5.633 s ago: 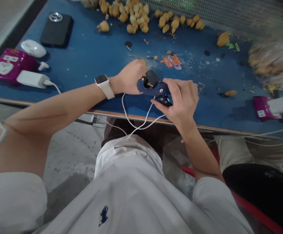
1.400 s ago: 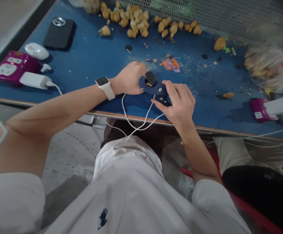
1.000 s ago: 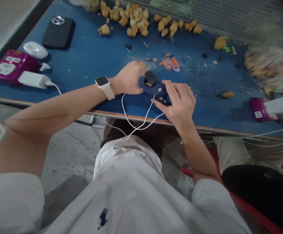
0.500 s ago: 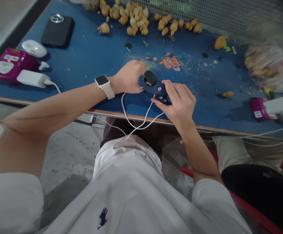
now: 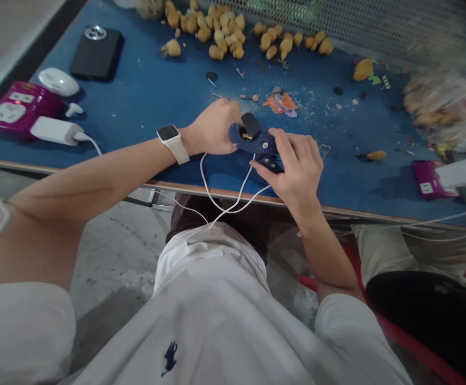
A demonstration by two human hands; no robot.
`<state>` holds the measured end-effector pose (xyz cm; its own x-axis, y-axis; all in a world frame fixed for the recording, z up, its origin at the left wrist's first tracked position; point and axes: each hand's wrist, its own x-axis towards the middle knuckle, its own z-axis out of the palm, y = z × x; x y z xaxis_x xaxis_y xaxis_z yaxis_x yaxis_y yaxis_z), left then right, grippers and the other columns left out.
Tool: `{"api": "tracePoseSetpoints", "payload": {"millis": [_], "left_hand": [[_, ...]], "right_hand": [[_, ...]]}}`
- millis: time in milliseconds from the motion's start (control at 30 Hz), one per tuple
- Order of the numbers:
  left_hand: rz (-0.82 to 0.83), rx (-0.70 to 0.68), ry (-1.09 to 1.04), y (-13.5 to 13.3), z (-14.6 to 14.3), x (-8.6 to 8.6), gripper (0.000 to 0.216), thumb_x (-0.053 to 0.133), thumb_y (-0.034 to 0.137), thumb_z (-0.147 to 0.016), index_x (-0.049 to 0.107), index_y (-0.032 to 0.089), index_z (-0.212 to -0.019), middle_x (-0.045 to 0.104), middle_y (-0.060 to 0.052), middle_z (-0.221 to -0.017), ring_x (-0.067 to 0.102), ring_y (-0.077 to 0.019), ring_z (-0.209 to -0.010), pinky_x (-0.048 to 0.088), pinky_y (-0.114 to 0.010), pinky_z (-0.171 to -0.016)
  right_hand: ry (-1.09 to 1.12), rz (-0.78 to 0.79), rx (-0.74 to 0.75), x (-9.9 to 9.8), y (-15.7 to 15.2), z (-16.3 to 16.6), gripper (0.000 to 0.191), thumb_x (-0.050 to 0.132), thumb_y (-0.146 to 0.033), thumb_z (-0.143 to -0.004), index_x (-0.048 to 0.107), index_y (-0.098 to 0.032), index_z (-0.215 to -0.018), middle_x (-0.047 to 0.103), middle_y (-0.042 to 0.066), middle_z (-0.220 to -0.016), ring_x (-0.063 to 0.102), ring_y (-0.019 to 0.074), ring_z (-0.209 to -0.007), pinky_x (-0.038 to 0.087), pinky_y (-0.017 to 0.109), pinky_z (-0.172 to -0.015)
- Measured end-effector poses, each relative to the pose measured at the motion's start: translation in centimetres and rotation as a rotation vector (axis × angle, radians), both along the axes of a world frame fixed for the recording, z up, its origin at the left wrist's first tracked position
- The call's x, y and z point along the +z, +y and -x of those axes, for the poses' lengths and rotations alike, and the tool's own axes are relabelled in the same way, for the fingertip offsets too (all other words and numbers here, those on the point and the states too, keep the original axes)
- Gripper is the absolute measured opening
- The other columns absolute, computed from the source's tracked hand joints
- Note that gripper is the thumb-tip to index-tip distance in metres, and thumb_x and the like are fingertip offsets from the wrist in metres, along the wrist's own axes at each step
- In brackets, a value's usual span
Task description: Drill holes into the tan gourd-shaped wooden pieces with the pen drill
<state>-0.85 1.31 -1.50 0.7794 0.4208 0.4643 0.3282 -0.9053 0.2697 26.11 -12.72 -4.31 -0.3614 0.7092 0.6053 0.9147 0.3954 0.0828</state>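
Note:
My right hand [image 5: 297, 163] is closed around a dark blue hinged hand tool [image 5: 253, 143] with a curved hooked jaw, a dark grey flat piece on top and a screw at its pivot. A small brass-coloured bit shows inside the jaw. My left hand [image 5: 219, 127], with a white watch on the wrist, is closed in a fist against the jaw's left side. What its fingers hold is hidden. A bit of yellow shows just beyond the knuckles. A white cable [image 5: 239, 199] loops below the hands over the table edge.
Several small tan gourds [image 5: 223, 32] lie along the back of the blue table [image 5: 137, 101]. Orange and purple scraps [image 5: 280, 102] lie beyond my hands. At left are a black phone [image 5: 96, 53] and a purple power adapter [image 5: 24, 107]. Another person's leg [image 5: 385, 248] is at right.
The tool has shifted slightly to the right, and its dark grey piece sits a little higher and farther right. My left hand has hardly moved.

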Motion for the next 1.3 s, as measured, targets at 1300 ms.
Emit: {"api": "tracePoseSetpoints", "payload": {"millis": [1300], "left_hand": [[0.008, 0.059, 0.074, -0.6, 0.5, 0.7, 0.033, 0.063, 0.034, -0.106, 0.046, 0.034, -0.077, 0.061, -0.003, -0.073, 0.061, -0.0223, -0.07, 0.048, -0.04, -0.074]], "right_hand": [[0.008, 0.008, -0.006, -0.2, 0.1, 0.1, 0.085, 0.054, -0.093, -0.126, 0.08, -0.025, -0.171, 0.087, 0.02, -0.148, 0.084, 0.0445, -0.13, 0.07, 0.066, -0.119]]}}
